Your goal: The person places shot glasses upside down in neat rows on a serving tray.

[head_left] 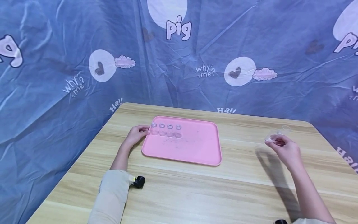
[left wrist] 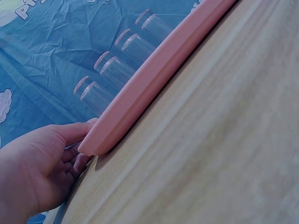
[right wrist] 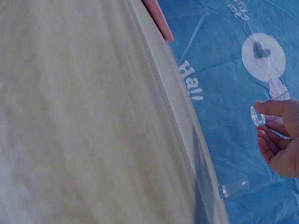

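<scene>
A pink tray (head_left: 195, 146) lies on the wooden table (head_left: 223, 193). Several small clear vials (head_left: 166, 130) stand upright in a row along the tray's far left side. My left hand (head_left: 138, 132) grips the tray's far left corner, right beside the first vial. In the left wrist view its fingers (left wrist: 74, 161) curl under the tray's rim (left wrist: 154, 79), with the vials (left wrist: 117, 70) behind. My right hand (head_left: 283, 149) is raised over the table's right side and pinches one clear vial (head_left: 272, 137), also visible in the right wrist view (right wrist: 258, 116). Another clear vial (head_left: 285, 128) lies on the table just beyond it.
A blue cloth (head_left: 56, 62) printed with words and hearts hangs close behind the table and along its left side. A black wrist-camera mount (head_left: 139, 181) sits on my left forearm. The table's right edge runs near the lying vial (right wrist: 236, 186).
</scene>
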{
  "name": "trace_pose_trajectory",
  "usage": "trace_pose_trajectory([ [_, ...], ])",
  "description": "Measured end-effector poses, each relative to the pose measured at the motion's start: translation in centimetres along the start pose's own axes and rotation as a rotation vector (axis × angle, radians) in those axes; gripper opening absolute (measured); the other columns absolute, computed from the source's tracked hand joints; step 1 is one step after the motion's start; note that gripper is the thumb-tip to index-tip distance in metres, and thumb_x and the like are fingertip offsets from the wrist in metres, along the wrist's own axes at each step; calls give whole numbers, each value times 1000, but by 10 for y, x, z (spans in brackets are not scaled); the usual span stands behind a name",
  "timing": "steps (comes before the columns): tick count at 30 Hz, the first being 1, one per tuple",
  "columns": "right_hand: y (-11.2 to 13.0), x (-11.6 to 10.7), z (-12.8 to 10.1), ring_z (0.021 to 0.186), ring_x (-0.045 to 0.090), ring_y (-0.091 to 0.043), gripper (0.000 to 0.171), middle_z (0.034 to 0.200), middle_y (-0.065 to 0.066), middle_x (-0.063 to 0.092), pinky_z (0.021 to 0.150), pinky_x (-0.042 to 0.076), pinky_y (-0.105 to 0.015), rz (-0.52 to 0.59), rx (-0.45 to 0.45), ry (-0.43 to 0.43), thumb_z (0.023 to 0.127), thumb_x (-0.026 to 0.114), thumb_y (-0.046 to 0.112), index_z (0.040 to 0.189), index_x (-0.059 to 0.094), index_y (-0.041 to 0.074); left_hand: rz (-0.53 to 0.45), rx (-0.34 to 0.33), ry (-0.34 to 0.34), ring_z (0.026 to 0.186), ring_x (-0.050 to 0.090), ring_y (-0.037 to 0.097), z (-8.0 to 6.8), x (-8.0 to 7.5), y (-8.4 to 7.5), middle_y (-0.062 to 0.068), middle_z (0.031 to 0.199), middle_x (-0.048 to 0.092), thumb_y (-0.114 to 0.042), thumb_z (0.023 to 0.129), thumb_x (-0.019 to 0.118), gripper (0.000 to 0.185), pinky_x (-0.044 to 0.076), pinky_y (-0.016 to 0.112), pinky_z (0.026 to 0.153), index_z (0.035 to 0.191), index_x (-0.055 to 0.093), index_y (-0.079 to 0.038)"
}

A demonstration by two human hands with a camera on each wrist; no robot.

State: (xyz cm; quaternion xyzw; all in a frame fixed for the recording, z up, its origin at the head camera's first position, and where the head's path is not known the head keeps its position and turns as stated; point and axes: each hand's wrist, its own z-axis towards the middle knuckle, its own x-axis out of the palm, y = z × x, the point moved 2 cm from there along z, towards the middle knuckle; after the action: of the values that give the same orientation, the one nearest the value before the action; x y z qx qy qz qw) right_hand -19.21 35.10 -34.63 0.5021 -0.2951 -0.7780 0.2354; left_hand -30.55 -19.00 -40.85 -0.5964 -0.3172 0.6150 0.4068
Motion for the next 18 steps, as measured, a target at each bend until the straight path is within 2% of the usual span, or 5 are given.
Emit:
trace_pose_trajectory([
  [3,7,6,2,66,48,14,31,72,20,55,55,40,-9,-16,-34,15,81,70,20,99,60,-2,-3,-7,1,94,53,30,0,0,0,21,100,60,-4,86,60,33,42,37,85,117,57,9],
  [10,22,18,9,66,48,12,31,79,-6,62,56,41,-10,-33,-100,48,81,70,17,100,62,-6,-12,0,3,93,53,29,2,2,1,20,99,60,-6,86,61,33,42,35,84,116,57,9],
  [18,39,34,14,67,47,10,32,83,-15,62,57,41,-11,-38,-127,68,81,69,18,101,62,-6,-12,-8,-10,94,53,30,1,1,2,20,100,60,-4,86,61,33,42,36,85,116,57,9],
])
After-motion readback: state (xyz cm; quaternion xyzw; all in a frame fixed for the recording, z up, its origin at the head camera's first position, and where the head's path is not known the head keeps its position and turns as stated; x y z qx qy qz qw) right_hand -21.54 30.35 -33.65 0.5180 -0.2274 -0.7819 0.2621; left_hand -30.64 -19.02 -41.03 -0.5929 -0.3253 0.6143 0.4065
